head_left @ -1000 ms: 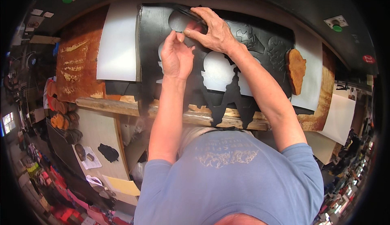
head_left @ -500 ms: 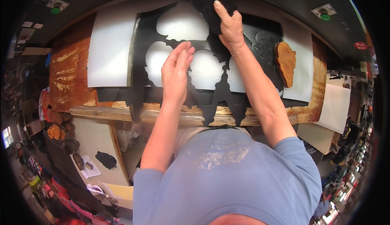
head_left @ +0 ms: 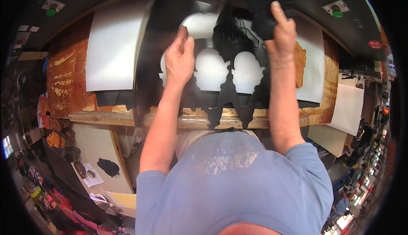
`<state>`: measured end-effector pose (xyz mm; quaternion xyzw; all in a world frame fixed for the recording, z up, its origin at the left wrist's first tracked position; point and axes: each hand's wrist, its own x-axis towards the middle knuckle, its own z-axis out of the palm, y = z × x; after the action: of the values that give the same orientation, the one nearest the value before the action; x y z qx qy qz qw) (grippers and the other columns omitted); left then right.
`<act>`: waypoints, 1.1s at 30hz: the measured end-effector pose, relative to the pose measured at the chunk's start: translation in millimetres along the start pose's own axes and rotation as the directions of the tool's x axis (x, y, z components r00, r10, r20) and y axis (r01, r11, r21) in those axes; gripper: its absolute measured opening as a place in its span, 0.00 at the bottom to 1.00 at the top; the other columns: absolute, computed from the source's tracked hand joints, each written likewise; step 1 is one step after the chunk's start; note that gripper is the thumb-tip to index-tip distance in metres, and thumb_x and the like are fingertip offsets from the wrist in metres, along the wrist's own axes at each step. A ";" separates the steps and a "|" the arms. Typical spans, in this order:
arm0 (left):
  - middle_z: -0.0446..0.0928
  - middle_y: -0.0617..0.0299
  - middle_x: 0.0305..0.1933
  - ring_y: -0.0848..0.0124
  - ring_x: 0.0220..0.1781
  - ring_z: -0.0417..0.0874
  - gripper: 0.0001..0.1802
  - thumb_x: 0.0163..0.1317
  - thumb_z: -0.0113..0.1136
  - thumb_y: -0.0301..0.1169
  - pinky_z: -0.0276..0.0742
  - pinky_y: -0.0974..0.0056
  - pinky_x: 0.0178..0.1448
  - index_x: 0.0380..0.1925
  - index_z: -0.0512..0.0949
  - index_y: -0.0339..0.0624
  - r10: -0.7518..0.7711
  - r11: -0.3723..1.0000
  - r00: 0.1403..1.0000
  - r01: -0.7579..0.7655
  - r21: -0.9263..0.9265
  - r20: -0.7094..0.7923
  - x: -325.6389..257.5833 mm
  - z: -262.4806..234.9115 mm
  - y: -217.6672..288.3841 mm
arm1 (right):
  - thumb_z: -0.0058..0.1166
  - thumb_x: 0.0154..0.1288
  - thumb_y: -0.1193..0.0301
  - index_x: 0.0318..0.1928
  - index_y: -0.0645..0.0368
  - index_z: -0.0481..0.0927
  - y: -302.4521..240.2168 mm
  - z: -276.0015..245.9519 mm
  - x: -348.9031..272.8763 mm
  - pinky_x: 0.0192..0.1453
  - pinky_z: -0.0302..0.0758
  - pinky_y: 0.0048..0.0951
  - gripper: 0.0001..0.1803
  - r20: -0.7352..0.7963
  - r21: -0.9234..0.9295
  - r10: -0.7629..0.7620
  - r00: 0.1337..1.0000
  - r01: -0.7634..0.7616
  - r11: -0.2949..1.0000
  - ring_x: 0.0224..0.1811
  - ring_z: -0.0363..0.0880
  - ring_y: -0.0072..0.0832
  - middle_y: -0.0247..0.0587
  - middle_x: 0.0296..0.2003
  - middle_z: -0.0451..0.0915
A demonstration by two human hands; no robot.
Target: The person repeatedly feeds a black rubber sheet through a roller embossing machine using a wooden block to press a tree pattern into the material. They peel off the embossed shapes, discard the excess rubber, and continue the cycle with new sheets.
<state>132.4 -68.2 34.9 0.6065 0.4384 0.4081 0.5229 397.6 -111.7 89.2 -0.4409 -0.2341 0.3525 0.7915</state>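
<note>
A black sheet (head_left: 154, 61) with several rounded cut-out openings lies over a white board (head_left: 114, 44) on the worktable. Above the sheet's left part is my left hand (head_left: 179, 61), its fingers stretched and its thumb apart, nothing visible in it. My right hand (head_left: 282, 37) is at the far right of the sheet, closed round a dark, blurred black piece (head_left: 264, 16) with the thumb pointing up. The rest of that piece blends into the shadow behind. Just past my right wrist a brown wooden-looking shape (head_left: 300, 65) lies partly hidden.
A dark machine beam with two green buttons (head_left: 51, 12) (head_left: 337, 14) spans the far side. A wooden rail (head_left: 102, 118) edges the table toward me. At lower left, a side table (head_left: 95, 150) carries a black scrap (head_left: 108, 167); brown shapes (head_left: 57, 138) are stacked nearby.
My right hand has moved right with the black piece. The left hand has shifted slightly left and its thumb has opened away. The black sheet's openings have shifted and changed shape.
</note>
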 end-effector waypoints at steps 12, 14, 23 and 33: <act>0.71 0.37 0.73 0.57 0.66 0.84 0.34 0.77 0.65 0.37 0.84 0.59 0.67 0.70 0.67 0.19 -0.395 0.850 0.898 0.437 -0.294 0.194 26.4 14.7 44.3 | 0.67 0.70 0.77 0.54 0.63 0.84 16.2 -38.2 -20.5 0.47 0.83 0.34 0.14 0.360 -0.738 -0.456 0.814 0.548 0.395 0.41 0.86 0.36 0.46 0.43 0.89; 0.75 0.39 0.67 0.60 0.58 0.87 0.28 0.77 0.66 0.37 0.88 0.61 0.55 0.63 0.72 0.22 -0.400 0.842 0.887 0.455 -0.290 0.231 37.2 10.9 47.1 | 0.64 0.66 0.85 0.60 0.62 0.82 40.5 -34.0 -19.0 0.61 0.84 0.38 0.23 0.572 -0.658 -0.447 0.688 0.710 0.250 0.55 0.88 0.43 0.50 0.53 0.87; 0.85 0.62 0.40 0.75 0.43 0.85 0.13 0.72 0.71 0.36 0.88 0.72 0.38 0.37 0.81 0.39 -0.440 0.887 0.782 0.455 0.077 0.442 78.0 10.7 42.2 | 0.63 0.53 0.89 0.67 0.61 0.78 58.5 -42.3 -20.2 0.75 0.77 0.44 0.38 0.720 -0.618 -0.217 0.659 0.751 0.232 0.70 0.78 0.48 0.50 0.66 0.79; 0.84 0.42 0.52 0.69 0.38 0.89 0.13 0.76 0.56 0.24 0.89 0.73 0.35 0.54 0.77 0.24 -0.221 0.462 0.597 0.761 -0.456 0.772 96.3 16.5 -4.8 | 0.72 0.63 0.77 0.70 0.60 0.76 49.5 -41.2 -17.8 0.74 0.77 0.43 0.35 0.719 -0.623 -0.160 0.676 0.729 0.283 0.72 0.76 0.47 0.48 0.68 0.77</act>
<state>174.9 19.9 31.7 0.2586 0.1954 0.1458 0.9347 396.8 -129.3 24.8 -0.5790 -0.7063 0.0302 0.4062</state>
